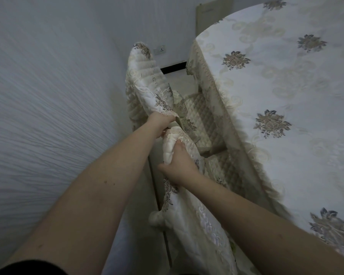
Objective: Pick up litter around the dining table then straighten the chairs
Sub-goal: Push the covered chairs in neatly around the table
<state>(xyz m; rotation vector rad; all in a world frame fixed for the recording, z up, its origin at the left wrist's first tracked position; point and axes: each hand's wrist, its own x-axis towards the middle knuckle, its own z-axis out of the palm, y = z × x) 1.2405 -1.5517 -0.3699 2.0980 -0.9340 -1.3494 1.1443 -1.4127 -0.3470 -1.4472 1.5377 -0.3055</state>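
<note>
Two dining chairs with quilted cream floral covers stand side by side between the wall and the table. My left hand [160,124] grips the back cover of the far chair [145,84] at its near top corner. My right hand [177,165] is closed on the top edge of the near chair's back cover [189,221]. Both quilted seats [203,120] are tucked partly under the hanging tablecloth. The dining table [286,100] fills the right side, covered by a white cloth with grey-gold flowers. No litter shows in this view.
A pale textured wall [48,96] runs close along the left of the chairs. A wall socket [160,50] and a dark skirting strip [173,68] sit at the far end. A beige panel [213,14] leans behind the table.
</note>
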